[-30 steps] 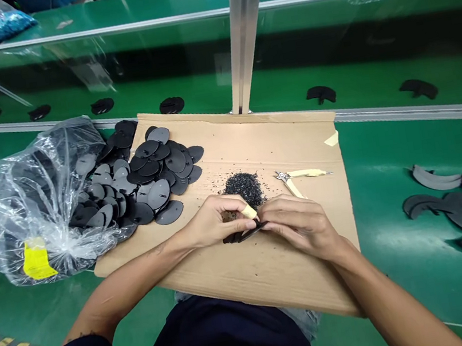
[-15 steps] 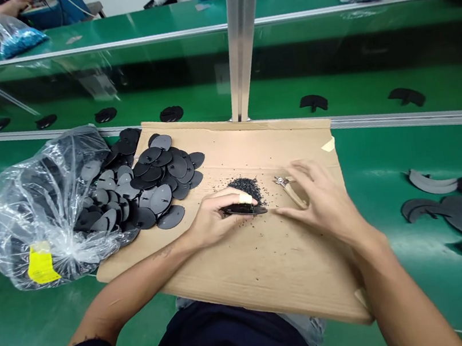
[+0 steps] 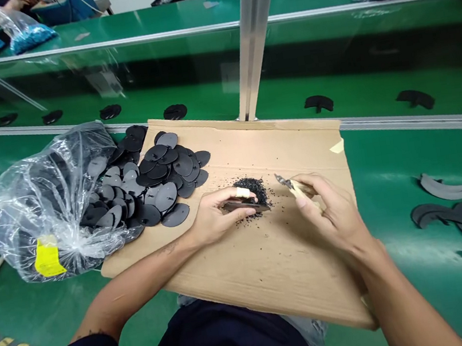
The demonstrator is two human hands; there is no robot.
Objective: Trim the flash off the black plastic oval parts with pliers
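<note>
1. Our cardboard [image 3: 229, 277] lies under both hands, probably to catch the bits [image 3: 254, 187]
2. The bag [image 3: 45, 206] sits at its left, against the discs [image 3: 167, 196], likely within easy reach
3. Those discs heap up as flat, dark, pointed ovals
4. Our right hand [image 3: 332, 210] has its fingers closed round the cutters [image 3: 296, 187], head foremost, likely for control
5. Our left hand [image 3: 214, 217] pinches the part [image 3: 260, 207] between thumb and fingers, one end bare, perhaps for access
6. We see that part black, thin, nearly edge-on above the cardboard; fingers hide its full shape
7. Bits lie piled just behind it
</note>
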